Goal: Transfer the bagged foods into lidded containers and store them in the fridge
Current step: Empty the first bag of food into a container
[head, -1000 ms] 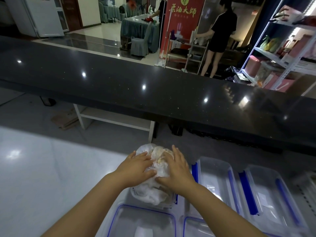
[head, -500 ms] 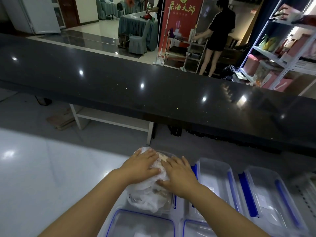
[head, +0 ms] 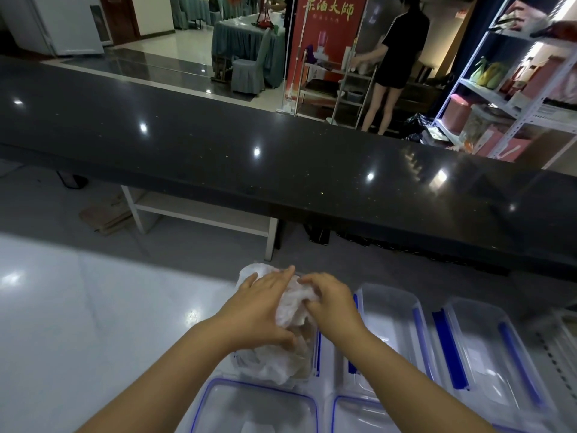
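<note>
A crumpled white plastic bag of food (head: 292, 310) sits inside a clear container (head: 312, 351) with blue clips on the pale worktop. My left hand (head: 259, 310) lies flat over the bag's left side, fingers spread and pressing down. My right hand (head: 331, 300) presses the bag's right side, fingertips curled into the plastic. The food inside shows only as pale brown shapes through the bag. Two clear lids with blue seals, a left lid (head: 256, 407) and a right lid (head: 359, 415), lie close to me.
Two more clear containers, a middle container (head: 393, 326) and a right container (head: 487, 354), stand to the right. A long black counter (head: 281, 164) crosses beyond the worktop. Behind it a person (head: 393, 60) stands at a cart; a white fridge (head: 62, 23) is far left, shelving (head: 515, 89) far right.
Both hands have pushed the bag lower into the container; the bag is flatter than before. The left hand slid down over its side.
</note>
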### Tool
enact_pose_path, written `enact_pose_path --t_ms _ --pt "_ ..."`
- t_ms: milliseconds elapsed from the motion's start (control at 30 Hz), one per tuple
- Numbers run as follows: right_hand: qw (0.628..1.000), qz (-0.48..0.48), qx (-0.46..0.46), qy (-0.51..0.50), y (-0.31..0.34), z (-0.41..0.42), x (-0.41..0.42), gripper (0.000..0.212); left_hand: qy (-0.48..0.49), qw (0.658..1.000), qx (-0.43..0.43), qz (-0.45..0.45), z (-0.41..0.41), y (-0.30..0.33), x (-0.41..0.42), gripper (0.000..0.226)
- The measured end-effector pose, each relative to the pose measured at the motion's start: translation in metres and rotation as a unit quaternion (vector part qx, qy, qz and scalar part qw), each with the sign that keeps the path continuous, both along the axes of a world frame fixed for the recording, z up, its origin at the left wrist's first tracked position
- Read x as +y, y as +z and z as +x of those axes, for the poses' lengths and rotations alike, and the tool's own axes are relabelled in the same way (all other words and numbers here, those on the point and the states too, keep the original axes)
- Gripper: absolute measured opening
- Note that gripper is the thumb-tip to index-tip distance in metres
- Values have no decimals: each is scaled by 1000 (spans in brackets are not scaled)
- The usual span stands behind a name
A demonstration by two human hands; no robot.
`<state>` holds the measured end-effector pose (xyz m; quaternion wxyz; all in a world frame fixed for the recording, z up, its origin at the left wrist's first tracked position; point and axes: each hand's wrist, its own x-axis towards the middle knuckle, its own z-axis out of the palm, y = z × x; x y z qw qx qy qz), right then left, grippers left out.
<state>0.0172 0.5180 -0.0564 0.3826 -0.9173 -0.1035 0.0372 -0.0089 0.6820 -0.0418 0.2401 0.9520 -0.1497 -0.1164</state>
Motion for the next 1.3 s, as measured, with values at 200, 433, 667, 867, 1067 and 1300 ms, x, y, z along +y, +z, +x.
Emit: enact_pose_path --t_ms 200,433,667,867,1067,1300 --pt "992 125 27 16 31 9 8 47 118 984 -128 -39 24 -8 7 18" --pt "995 53 9 -85 -4 -30 -6 43 151 978 -135 -43 34 2 28 12" --pt "998 -66 6 1 -28 -47 2 24 4 978 -168 122 33 1 25 97" --pt "996 -47 57 -56 -26 -46 4 26 0 985 -103 137 35 -7 6 81" --pt "981 87 107 -136 -11 -39 1 12 79 994 -52 57 43 -7 14 24" --pt "969 167 88 -159 12 -25 2 11 -5 995 44 -90 32 17 12 96"
